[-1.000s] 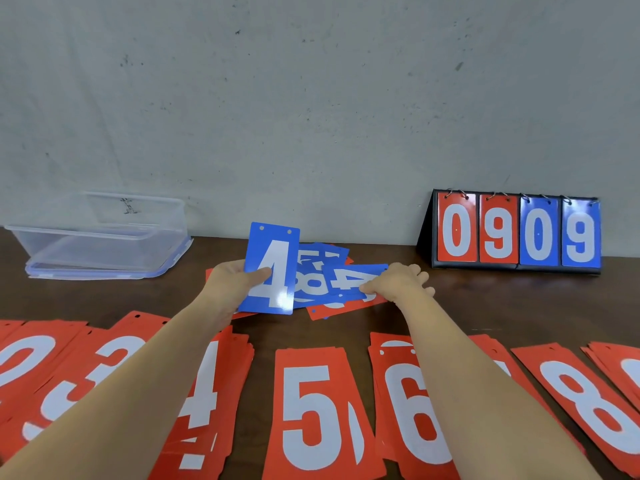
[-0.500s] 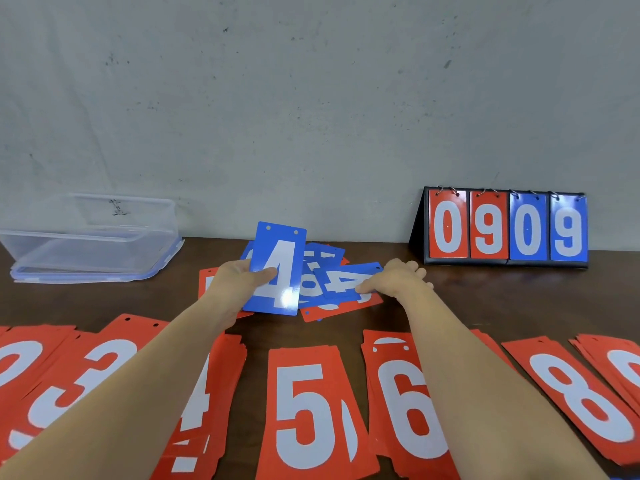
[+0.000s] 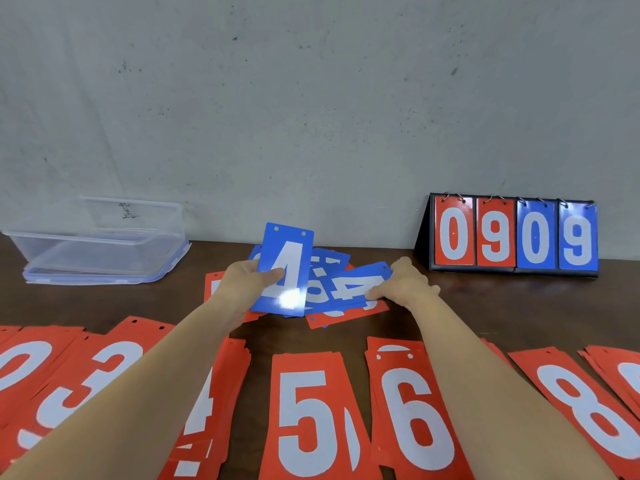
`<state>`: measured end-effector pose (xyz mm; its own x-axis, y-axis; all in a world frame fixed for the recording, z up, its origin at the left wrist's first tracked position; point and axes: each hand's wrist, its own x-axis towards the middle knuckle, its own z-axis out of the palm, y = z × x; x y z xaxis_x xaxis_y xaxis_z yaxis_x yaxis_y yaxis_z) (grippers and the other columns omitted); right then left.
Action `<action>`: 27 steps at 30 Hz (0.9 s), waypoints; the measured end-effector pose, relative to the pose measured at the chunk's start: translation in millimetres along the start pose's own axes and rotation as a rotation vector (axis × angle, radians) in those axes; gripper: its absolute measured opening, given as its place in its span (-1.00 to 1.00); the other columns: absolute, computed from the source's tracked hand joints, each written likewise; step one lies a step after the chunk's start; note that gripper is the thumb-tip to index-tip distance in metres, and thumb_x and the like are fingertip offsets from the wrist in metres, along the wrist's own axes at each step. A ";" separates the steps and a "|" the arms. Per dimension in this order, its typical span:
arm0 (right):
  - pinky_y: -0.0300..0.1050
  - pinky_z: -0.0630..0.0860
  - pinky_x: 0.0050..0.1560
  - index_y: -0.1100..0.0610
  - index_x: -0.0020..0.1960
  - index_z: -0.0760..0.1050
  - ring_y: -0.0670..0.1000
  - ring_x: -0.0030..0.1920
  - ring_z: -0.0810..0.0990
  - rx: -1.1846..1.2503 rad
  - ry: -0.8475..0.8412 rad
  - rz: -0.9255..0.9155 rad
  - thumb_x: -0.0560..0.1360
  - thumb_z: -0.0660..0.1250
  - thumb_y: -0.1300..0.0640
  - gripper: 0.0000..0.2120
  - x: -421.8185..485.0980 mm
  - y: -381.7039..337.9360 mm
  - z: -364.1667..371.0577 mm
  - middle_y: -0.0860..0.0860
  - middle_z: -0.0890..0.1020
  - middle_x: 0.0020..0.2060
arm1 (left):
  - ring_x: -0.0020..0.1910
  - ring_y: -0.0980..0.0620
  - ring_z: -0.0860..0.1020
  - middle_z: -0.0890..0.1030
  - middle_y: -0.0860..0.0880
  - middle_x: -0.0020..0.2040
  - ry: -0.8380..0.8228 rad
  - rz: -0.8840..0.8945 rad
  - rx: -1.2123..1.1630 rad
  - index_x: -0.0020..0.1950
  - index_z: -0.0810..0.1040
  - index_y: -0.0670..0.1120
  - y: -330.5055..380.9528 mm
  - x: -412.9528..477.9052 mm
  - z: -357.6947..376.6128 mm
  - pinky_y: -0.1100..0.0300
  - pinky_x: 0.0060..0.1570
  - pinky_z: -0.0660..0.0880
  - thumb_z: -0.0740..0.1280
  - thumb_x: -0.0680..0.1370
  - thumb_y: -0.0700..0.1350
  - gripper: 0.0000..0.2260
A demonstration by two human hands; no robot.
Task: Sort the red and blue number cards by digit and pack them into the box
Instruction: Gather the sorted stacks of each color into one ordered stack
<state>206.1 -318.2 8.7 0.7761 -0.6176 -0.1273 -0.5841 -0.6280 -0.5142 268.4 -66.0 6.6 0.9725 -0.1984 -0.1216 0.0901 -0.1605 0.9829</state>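
Note:
My left hand [image 3: 247,282] holds a blue card marked 4 [image 3: 284,268] upright above a loose pile of blue and red cards [image 3: 323,296] at the table's middle back. My right hand [image 3: 403,285] pinches a second blue 4 card [image 3: 356,284] lying on top of that pile. Along the near edge lie sorted red stacks: 3 [image 3: 79,386], 4 [image 3: 207,403], 5 [image 3: 308,417], 6 [image 3: 412,417] and 8 [image 3: 588,407]. A clear plastic box [image 3: 97,240] stands at the back left.
A black flip scoreboard [image 3: 512,237] showing 0 9 0 9 stands at the back right against the grey wall. More red stacks run off the left edge [image 3: 17,362] and the right edge [image 3: 623,372]. Bare brown tabletop [image 3: 502,306] lies between pile and scoreboard.
Both hands stay at the pile with barely any shift. My left hand has tipped its blue 4 card slightly more upright; my right hand keeps hold of the second blue 4.

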 end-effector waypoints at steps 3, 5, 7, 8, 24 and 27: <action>-0.03 0.48 0.16 0.19 0.33 0.39 0.10 0.19 0.52 0.436 0.062 -0.019 0.41 0.47 0.29 -0.47 2.4 6.4 -4.5 0.11 0.53 0.22 | 0.05 -0.14 0.63 0.66 -0.10 0.07 -0.001 0.019 -0.031 -0.05 0.57 0.00 3.0 -3.1 -1.7 -0.14 0.17 0.55 0.43 0.53 -0.11 -0.94; -0.18 0.53 -0.12 0.23 0.18 0.51 0.00 -0.07 0.59 0.748 0.077 -0.013 0.45 0.44 0.31 -0.69 -1.8 8.8 -11.8 0.08 0.62 0.00 | 0.06 -0.15 0.63 0.66 -0.11 0.09 -0.001 0.029 -0.055 0.01 0.57 -0.04 7.3 -5.8 -2.7 -0.14 0.18 0.55 0.43 0.53 -0.13 -0.91; -0.27 0.40 -0.27 0.22 0.05 0.55 -0.09 -0.26 0.53 0.901 0.092 -0.022 0.48 0.42 0.24 -0.83 -8.9 7.1 -22.4 0.02 0.60 -0.20 | 0.08 -0.16 0.62 0.65 -0.13 0.11 0.005 0.034 -0.084 0.07 0.57 -0.08 11.6 -8.9 -2.7 -0.14 0.19 0.54 0.42 0.54 -0.14 -0.87; -0.29 0.37 -0.26 0.20 0.00 0.55 -0.10 -0.30 0.50 0.940 0.095 -0.045 0.49 0.42 0.20 -0.88 -11.3 5.1 -27.0 0.01 0.59 -0.25 | 0.08 -0.17 0.62 0.65 -0.14 0.12 0.010 0.037 -0.097 0.09 0.57 -0.11 13.6 -10.1 -2.2 -0.14 0.19 0.54 0.42 0.54 -0.15 -0.85; -0.23 0.40 -0.42 0.19 -0.31 0.43 -0.07 -0.43 0.48 0.678 -0.112 -0.462 0.41 0.50 0.10 -0.70 -46.9 -85.3 -14.0 0.07 0.58 -0.38 | 0.05 -0.16 0.66 0.70 -0.11 0.04 -0.110 0.116 -0.048 0.12 0.61 -0.14 26.8 -32.2 -7.3 -0.08 0.09 0.59 0.38 0.57 -0.06 -0.80; -0.26 0.48 -0.16 0.16 -0.14 0.55 -0.15 -0.29 0.56 0.724 -0.156 -0.459 0.44 0.48 0.05 -0.81 -41.8 -76.6 -7.1 -0.02 0.61 -0.29 | -0.03 -0.12 0.67 0.70 -0.09 0.02 -0.003 0.130 0.023 0.08 0.61 -0.09 22.9 -32.8 -23.7 -0.02 -0.06 0.60 0.40 0.56 -0.06 -0.85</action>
<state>216.8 -247.6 59.4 0.9524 -0.2720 0.1376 0.0483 -0.3109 -0.9492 243.6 -40.2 36.3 0.9750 -0.2221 0.0059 -0.0414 -0.1556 0.9870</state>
